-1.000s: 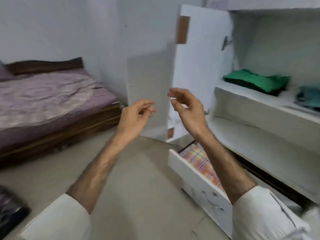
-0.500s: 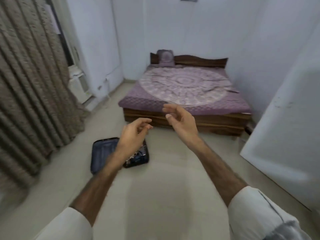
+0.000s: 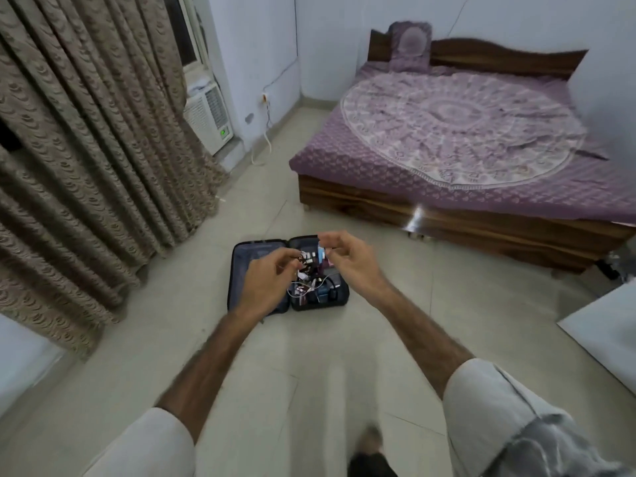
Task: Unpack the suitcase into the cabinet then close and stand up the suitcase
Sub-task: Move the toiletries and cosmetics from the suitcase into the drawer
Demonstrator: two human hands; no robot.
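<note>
The floor (image 3: 309, 356) carries everything: the bed (image 3: 464, 149) fills its far right corner, the curtain (image 3: 86, 132) lines its left edge. The suitcase (image 3: 254, 280) lies open ahead of you, long axis pointing away, cables and small items in its right half. Your left hand (image 3: 265, 280) and right hand (image 3: 347, 259) hover above it, fingers loosely curled, holding nothing; nothing blocks the way

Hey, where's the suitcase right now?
In the head view the suitcase lies open on the floor at centre frame, between the curtain on the left and the bed on the right, partly behind both raised hands.
</note>
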